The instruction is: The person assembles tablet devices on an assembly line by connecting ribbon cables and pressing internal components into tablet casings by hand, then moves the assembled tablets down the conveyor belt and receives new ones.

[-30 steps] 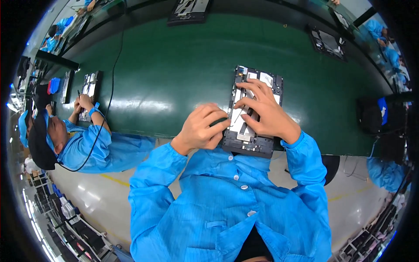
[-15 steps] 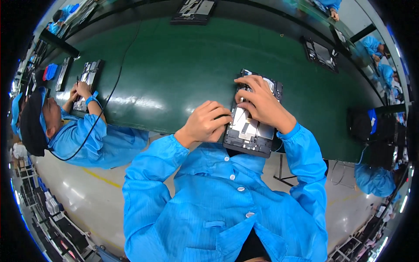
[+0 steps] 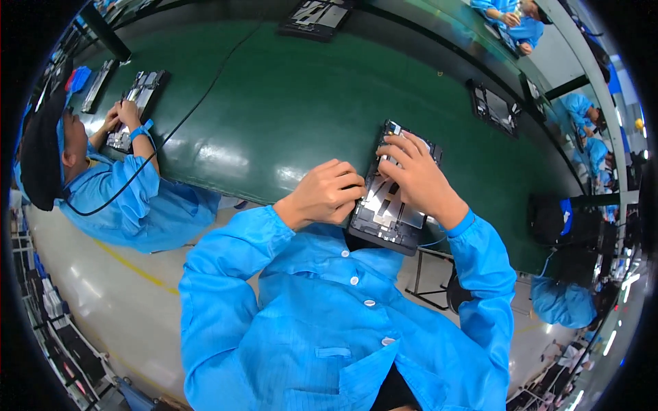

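An opened tablet [image 3: 370,222], a dark frame with silver plates and black strips inside, lies at the near edge of the green table. At its left edge my left hand [image 3: 326,194] is closed, its fingers curled and fingertips pressed together; whatever they pinch is hidden. Across the tablet's upper part rests my right hand [image 3: 419,177], with its bent fingers apart and their tips on the inner parts. Its thumb is mostly hidden. A blue wristband [image 3: 460,225] circles my right wrist.
Other opened tablets lie at the far edge [image 3: 317,18] and far right [image 3: 495,109]. A co-worker [image 3: 130,185] at the left handles another tablet [image 3: 145,92]. A black cable [image 3: 195,103] hangs across the left side. A black bag [image 3: 558,216] is at the right.
My right fingers have come down flatter over the tablet, covering the gap by the thumb. The left hand keeps its pinch at the edge. The whole view has turned slightly.
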### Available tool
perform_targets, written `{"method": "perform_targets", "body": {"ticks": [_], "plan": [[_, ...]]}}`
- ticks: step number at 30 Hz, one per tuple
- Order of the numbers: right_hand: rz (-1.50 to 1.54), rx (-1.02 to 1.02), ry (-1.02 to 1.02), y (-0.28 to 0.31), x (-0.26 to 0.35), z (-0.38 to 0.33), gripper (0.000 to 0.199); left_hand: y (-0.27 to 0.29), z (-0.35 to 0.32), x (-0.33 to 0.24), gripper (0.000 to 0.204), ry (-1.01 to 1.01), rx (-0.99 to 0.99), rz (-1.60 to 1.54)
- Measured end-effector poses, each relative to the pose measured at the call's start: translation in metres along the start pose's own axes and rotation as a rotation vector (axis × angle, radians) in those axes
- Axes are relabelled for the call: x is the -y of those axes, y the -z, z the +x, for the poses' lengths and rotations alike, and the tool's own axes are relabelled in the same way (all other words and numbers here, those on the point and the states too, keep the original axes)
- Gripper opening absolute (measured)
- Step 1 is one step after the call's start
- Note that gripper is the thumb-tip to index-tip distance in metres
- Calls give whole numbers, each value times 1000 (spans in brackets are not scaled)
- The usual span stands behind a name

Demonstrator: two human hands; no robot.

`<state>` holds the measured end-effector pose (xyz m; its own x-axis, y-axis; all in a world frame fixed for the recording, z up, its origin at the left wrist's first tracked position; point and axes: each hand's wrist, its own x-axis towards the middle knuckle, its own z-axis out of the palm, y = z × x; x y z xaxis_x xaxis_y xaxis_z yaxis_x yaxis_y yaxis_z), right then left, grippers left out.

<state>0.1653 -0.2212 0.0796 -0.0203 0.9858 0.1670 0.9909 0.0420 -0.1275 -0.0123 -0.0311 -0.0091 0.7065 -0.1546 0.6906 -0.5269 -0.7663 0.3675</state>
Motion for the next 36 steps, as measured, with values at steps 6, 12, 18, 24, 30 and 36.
{"method": "perform_targets", "body": {"ticks": [6, 12, 18, 24, 30, 36], "plan": [[-192, -38, 43, -15, -5, -4, 36, 4, 4, 5, 30, -51, 23, -3], [-185, -143, 1, -31, -14, 1, 24, 4, 13, 22, 28, -270, 80, 128], [-188, -211, -11, -38, -17, 0, 22, 4, 16, 31, 32, -424, 58, 155], [-71, -296, -100, -48, -13, -5, 19, 5, 20, 27, 32, -416, 47, 126], [-113, -368, -118, -49, -12, -8, 20, 9, 28, 36, 33, -404, 155, 79], [-38, -420, -208, -53, -13, -11, 21, 6, 38, 49, 37, -433, 168, 150]]}}
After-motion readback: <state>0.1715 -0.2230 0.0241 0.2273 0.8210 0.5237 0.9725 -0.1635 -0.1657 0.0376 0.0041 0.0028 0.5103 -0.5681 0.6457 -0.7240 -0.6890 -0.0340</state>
